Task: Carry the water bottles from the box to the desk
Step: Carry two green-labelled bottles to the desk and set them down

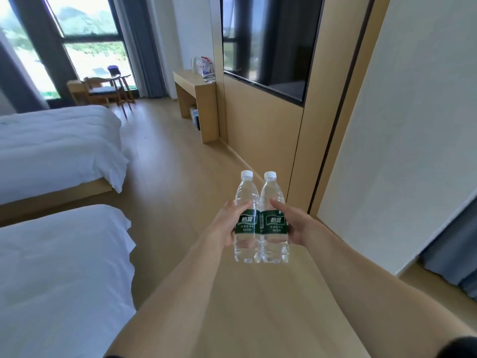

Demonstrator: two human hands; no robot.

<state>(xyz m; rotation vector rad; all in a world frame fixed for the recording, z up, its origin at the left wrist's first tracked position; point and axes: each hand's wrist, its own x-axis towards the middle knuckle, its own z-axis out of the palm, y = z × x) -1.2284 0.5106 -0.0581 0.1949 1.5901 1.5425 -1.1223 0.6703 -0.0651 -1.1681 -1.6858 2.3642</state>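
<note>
Two clear water bottles with white caps and green labels stand upright side by side in front of me, above the wooden floor. My left hand (228, 223) grips the left bottle (247, 195) around its label. My right hand (291, 222) grips the right bottle (273, 195) the same way, thumb across the front. The bottles touch each other. The wooden desk (196, 86) stands farther ahead against the right wall, with several items and a clear kettle on its far end. No box is in view.
Two beds with white bedding (59, 146) fill the left side, leaving a floor aisle (167, 156) toward the desk. A wall-mounted dark screen (271, 42) and wood panelling run along the right. A chair (111, 89) stands by the window.
</note>
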